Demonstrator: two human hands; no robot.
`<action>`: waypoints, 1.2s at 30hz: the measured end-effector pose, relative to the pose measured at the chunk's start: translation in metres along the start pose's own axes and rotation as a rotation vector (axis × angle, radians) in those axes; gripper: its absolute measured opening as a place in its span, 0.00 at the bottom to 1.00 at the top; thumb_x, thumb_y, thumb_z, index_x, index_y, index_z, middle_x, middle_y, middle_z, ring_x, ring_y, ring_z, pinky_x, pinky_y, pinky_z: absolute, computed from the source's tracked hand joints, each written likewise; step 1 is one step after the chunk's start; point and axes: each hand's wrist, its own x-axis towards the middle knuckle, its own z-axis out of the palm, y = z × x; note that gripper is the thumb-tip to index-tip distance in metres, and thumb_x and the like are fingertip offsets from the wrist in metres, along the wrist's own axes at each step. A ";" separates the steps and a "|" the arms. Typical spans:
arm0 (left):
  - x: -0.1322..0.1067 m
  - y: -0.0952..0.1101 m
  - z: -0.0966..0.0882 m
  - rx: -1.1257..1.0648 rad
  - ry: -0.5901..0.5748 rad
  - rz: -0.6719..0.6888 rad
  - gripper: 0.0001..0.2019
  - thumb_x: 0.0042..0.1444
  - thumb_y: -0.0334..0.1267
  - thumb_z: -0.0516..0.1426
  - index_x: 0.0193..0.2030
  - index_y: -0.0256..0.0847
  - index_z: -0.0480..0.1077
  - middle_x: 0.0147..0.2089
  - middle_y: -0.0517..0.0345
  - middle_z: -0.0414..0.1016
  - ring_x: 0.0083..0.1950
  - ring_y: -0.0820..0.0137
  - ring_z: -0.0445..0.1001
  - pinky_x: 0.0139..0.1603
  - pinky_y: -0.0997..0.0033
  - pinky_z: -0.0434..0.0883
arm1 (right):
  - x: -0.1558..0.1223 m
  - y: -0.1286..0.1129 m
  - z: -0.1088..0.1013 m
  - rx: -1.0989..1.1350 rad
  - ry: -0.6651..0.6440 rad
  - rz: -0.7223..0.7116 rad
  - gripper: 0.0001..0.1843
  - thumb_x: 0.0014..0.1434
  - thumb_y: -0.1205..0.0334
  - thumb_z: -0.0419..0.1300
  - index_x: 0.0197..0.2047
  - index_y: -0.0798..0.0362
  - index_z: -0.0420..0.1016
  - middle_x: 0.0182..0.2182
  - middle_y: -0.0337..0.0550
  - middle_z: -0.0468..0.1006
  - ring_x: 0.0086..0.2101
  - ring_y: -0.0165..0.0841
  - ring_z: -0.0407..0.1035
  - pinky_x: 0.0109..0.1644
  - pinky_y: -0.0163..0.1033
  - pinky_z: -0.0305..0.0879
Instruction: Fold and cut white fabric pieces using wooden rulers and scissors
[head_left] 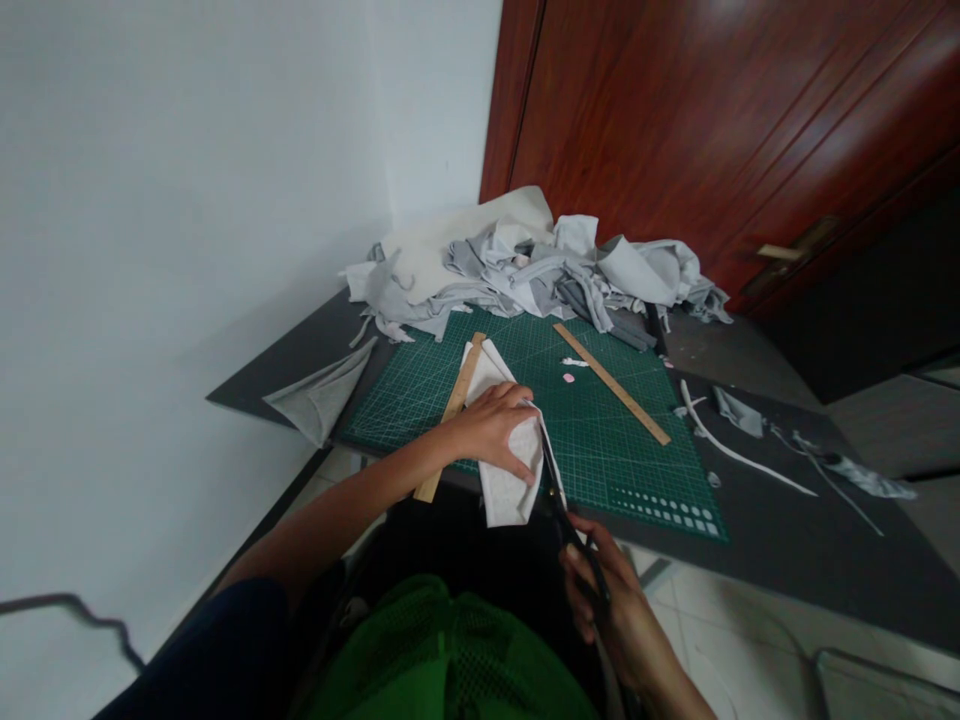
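Observation:
A folded piece of pale fabric (510, 495) lies partly on the green cutting mat (525, 350) and hangs over the table's front edge. My left hand (495, 430) grips it from above, fingers curled at its right side and thumb pointing down. In my right hand (604, 580) is a pair of black scissors (559, 500), held by the handles. Their blades run up along the fabric's right edge, where a narrow strip stands apart from the main piece. Under my left forearm, a wooden ruler (457, 395) lies along the fabric's left side.
A second wooden ruler (611, 382) rests on the mat's right half near small scraps. Heaped grey and white fabric (517, 265) covers the table's back. A folded grey piece (322, 395) lies at left. Fabric strips (742, 455) are scattered on the dark table (795, 530) at right.

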 end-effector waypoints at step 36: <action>0.002 0.001 -0.002 -0.035 -0.050 0.007 0.43 0.42 0.67 0.67 0.59 0.43 0.70 0.61 0.47 0.70 0.63 0.48 0.63 0.65 0.49 0.58 | -0.004 -0.001 -0.004 -0.161 -0.051 -0.056 0.40 0.56 0.40 0.68 0.64 0.49 0.61 0.24 0.27 0.65 0.17 0.22 0.55 0.16 0.27 0.57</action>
